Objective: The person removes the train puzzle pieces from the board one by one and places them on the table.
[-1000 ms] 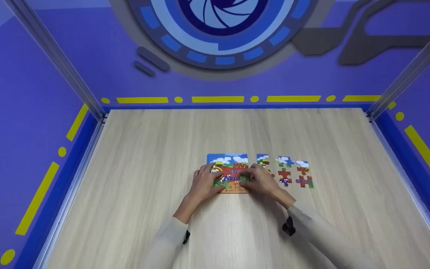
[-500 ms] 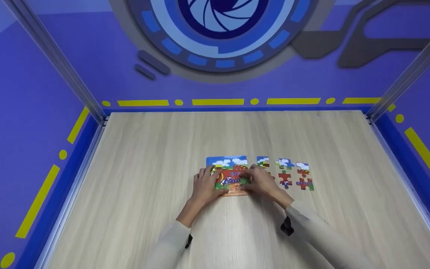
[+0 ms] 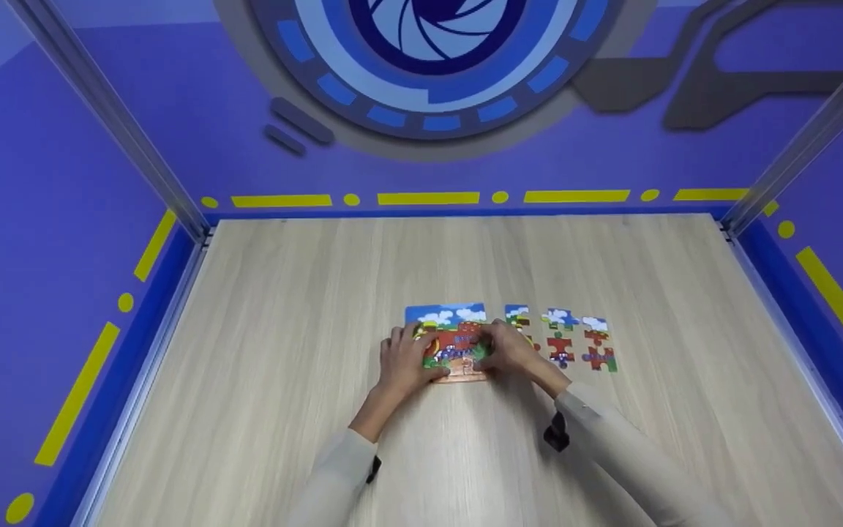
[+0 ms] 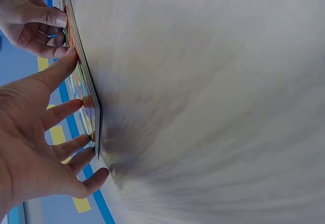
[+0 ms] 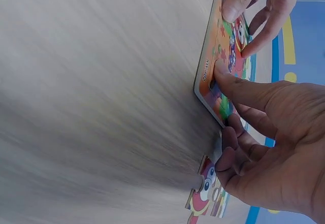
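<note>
A picture puzzle board (image 3: pixel 451 316) with blue sky along its top and an orange lower border (image 5: pixel 205 64) lies flat on the table. My left hand (image 3: pixel 401 362) rests over its left side, fingers spread, with the thumb on the lower part. At the right side, my right hand (image 3: pixel 509 348) spans a green and purple puzzle piece (image 5: pixel 224 104) between thumb and fingers. A dark gap shows in the board beside that thumb in the right wrist view. The right hand's remaining fingers curl past the board's edge.
Several loose puzzle pieces (image 3: pixel 560 348) lie in columns right of the board; a red one with cartoon eyes (image 5: pixel 205 188) is close below the right hand. The wooden table (image 3: pixel 304 293) is bounded by blue-purple walls (image 3: pixel 421 172) at the back and sides.
The left hand has shifted slightly right and down on the board. The right thumb and fingers have moved slightly at the board's right side. The loose pieces stay in place.
</note>
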`<state>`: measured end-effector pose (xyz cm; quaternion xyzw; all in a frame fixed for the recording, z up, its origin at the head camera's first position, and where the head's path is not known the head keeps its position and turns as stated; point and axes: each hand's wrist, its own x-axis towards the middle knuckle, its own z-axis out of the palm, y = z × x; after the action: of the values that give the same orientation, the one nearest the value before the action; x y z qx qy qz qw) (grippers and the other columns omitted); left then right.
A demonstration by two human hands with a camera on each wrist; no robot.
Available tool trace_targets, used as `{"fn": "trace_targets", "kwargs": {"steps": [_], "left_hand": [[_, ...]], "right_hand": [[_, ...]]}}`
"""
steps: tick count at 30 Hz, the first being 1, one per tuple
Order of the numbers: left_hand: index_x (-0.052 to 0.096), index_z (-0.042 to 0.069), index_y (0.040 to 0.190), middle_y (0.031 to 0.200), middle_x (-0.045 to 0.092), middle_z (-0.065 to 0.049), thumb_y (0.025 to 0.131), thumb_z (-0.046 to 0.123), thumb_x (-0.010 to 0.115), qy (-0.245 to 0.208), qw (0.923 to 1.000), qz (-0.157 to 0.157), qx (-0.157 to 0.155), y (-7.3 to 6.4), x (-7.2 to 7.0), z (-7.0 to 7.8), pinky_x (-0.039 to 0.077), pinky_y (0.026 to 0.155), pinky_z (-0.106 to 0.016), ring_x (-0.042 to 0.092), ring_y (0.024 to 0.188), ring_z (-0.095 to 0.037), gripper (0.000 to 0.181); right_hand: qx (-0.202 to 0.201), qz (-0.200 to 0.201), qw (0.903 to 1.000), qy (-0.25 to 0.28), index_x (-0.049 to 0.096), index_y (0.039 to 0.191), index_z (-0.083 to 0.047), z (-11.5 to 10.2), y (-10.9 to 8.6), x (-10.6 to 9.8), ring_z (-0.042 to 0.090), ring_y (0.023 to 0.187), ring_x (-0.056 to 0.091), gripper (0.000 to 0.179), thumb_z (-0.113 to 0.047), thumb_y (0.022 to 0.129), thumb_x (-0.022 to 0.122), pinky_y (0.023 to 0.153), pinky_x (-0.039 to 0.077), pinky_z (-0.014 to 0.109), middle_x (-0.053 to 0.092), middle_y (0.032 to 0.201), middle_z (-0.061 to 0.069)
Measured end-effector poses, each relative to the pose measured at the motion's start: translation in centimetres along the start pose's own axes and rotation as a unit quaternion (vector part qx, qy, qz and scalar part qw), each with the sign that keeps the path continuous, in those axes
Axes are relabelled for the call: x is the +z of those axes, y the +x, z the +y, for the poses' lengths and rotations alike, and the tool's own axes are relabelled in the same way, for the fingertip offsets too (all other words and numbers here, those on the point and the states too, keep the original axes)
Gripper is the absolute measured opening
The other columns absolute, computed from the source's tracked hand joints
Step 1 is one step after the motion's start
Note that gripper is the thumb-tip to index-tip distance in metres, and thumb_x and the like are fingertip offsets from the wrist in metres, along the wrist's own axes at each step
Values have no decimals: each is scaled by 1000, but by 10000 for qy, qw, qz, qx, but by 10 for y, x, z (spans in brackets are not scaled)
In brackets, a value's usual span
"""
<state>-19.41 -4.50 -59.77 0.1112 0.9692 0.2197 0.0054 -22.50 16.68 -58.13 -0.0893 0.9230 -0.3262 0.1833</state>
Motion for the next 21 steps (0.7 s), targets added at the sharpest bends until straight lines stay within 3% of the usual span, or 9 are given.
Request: {"fn": "trace_targets", "kwargs": {"steps": [8,16,21], "left_hand": [[66,21,135,144,52,-14,77,45,88,-82,10000,2,-4,0,0,-3,41,101,-58,49,122,-34,66],[65,20,135,145,51,-15,78,44,87,-280,9995,15,161,0,-1,-9,37,104,-62,48,123,-34,66],[65,19,134,144,52,-16,78,44,87,-283,9994,64,212,-2,1,-10,37,104,-62,48,122,-34,65]], "right_hand": [[-371,116,9992,2,62,111,-1,1,-5,1,21,89,51,36,-6,82,83,81,47,39,61,101,13],[-264,259,9990,258,60,130,-7,-1,-12,5,26,105,64,48,-7,87,80,99,53,48,69,114,12],[-425,465,9979,161,60,130,-9,3,-17,8,19,89,58,49,-9,87,81,85,52,38,68,100,7]]}}
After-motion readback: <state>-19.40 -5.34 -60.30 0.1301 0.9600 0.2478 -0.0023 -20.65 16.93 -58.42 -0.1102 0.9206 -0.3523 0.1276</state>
